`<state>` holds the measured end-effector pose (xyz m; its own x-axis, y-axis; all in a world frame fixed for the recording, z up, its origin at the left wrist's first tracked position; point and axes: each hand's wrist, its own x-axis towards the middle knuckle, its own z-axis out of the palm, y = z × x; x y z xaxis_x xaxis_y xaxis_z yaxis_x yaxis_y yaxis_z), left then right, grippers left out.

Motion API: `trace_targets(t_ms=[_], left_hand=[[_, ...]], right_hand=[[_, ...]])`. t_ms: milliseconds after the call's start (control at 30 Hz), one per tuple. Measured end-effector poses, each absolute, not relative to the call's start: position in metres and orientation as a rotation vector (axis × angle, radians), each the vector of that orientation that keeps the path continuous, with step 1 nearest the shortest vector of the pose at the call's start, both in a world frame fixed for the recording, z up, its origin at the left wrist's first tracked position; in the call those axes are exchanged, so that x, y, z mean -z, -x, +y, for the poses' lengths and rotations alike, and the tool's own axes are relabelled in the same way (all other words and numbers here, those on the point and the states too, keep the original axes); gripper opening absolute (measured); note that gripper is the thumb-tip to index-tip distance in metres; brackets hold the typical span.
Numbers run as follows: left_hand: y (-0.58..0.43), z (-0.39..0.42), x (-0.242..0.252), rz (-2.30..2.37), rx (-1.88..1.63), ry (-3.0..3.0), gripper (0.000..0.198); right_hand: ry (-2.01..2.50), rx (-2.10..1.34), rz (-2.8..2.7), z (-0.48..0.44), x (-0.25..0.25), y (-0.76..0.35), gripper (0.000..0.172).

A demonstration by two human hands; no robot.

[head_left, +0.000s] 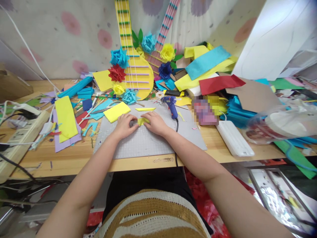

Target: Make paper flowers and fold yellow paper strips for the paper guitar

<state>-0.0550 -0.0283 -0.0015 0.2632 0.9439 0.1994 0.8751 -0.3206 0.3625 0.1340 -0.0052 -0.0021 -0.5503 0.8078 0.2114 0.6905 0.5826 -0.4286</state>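
Both my hands rest on a grey cutting mat on the wooden table. My left hand and my right hand meet at a small yellow paper piece. Each hand's fingers are closed on it, pinching and pressing it against the mat. A yellow paper strip lies just beyond the hands. A yellow foam block sits at the mat's far left corner. A blue glue gun stands to the right of my right hand, with its black cord running toward me.
Scissors lie left of the block. Paper flowers and a yellow paper guitar lean at the back. Coloured paper sheets pile up at the right. A power strip sits at the left, a white box at the right.
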Motion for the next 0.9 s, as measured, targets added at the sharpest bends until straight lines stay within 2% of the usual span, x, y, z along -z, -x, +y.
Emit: trace_targets(t_ms=[300, 567, 733, 900], left_hand=[[0.053, -0.027, 0.001, 1.644, -0.725, -2.199, 0.023], [0.056, -0.026, 0.004, 1.542, -0.742, -2.207, 0.04], [0.056, -0.022, 0.008, 1.535, -0.852, -2.104, 0.027], [0.054, -0.022, 0.01, 1.5, -1.038, -1.974, 0.025]], right_hand=[[1.149, -0.384, -2.367, -0.002, 0.005, -0.132, 0.027], [1.053, -0.373, -2.303, -0.001, 0.008, -0.133, 0.018], [0.92, -0.375, -2.328, -0.005, 0.005, -0.133, 0.019], [0.778, -0.346, -2.356, -0.006, 0.0, -0.134, 0.02]])
